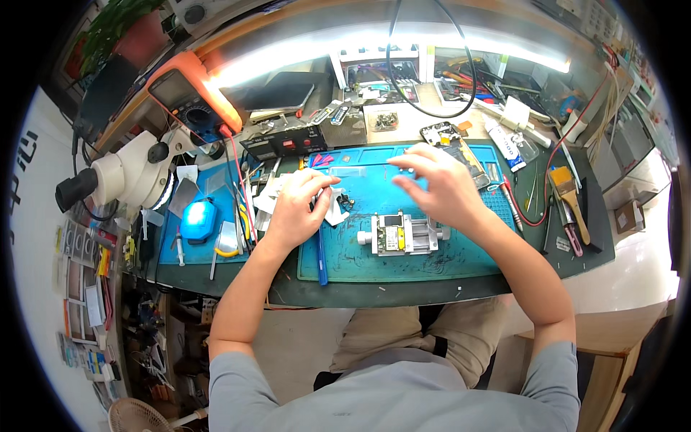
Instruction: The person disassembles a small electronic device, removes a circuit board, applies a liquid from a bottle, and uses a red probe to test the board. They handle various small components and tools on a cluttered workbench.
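Left grip (294, 210): thumb and finger close together; contents, cannot tell. Right grip (444, 183): released, fingers spread above blue mat (345, 261). Clamp (419, 237) with board (391, 239): bodyward, slightly left of right grip. Black part (346, 202): just right of left grip. Risk: lowered right grip may jog clamp; brushing left grip may scatter black part. Clamp long axis: left-right.

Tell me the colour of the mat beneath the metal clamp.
The mat is teal blue; the head view shows it best.

One vise (423, 243), one multimeter (193, 104)
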{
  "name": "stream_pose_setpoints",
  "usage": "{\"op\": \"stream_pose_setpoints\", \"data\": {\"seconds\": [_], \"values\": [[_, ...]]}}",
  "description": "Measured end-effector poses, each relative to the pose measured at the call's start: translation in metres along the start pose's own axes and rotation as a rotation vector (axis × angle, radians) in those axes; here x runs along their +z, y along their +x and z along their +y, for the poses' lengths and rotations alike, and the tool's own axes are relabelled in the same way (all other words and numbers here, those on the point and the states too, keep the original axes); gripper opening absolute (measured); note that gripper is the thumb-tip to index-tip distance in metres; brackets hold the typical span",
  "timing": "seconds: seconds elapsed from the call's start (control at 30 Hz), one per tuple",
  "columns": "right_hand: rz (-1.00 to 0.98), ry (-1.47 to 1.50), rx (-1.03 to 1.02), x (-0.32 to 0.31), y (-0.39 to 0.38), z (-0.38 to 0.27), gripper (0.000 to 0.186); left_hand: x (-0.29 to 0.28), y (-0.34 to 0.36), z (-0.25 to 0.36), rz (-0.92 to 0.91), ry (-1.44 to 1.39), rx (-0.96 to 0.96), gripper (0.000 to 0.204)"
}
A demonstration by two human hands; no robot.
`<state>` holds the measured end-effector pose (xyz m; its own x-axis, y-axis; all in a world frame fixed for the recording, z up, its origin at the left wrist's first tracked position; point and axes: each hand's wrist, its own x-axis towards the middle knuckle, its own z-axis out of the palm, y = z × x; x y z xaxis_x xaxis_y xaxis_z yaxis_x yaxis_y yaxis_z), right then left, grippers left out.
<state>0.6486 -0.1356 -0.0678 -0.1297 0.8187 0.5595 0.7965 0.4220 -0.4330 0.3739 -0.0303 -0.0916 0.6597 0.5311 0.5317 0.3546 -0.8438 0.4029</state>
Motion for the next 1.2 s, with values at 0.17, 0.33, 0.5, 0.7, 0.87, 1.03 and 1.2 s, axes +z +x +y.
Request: {"op": "stream_pose_setpoints", "data": {"seconds": [0.17, 0.33, 0.5, 0.7, 0.87, 1.03, 1.2], "values": [[-0.2, -0.11, -0.146, 0.052, 0.049, -0.003, 0.052, 0.0, -0.004, -0.004, 0.006, 0.064, 0.032, 0.022], [0.023, 0.039, -0.084, 0.07, 0.068, 0.017, 0.027, 0.004, -0.003, -0.004, 0.001, -0.005, -0.016, 0.027], [-0.026, 0.109, 0.302, 0.064, 0.065, 0.013, 0.025, -0.003, -0.006, -0.006, -0.045, 0.007, -0.088, 0.024], [-0.157, -0.061, 0.405, 0.069, 0.062, 0.019, 0.025, -0.012, 0.0, -0.006, 0.124, -0.074, -0.033, 0.016], [-0.261, -0.149, 0.261, 0.064, 0.056, -0.011, 0.023, -0.034, -0.001, -0.003, 0.123, -0.185, -0.27, 0.016], [-0.509, -0.165, 0.284, 0.064, 0.054, -0.048, 0.03, -0.043, -0.004, -0.018, 0.255, -0.017, -0.305, 0.021], [-0.554, -0.235, 0.334, 0.072, 0.058, -0.053, 0.029, -0.049, -0.01, -0.023, 0.325, 0.441, -0.225, 0.017]]}}
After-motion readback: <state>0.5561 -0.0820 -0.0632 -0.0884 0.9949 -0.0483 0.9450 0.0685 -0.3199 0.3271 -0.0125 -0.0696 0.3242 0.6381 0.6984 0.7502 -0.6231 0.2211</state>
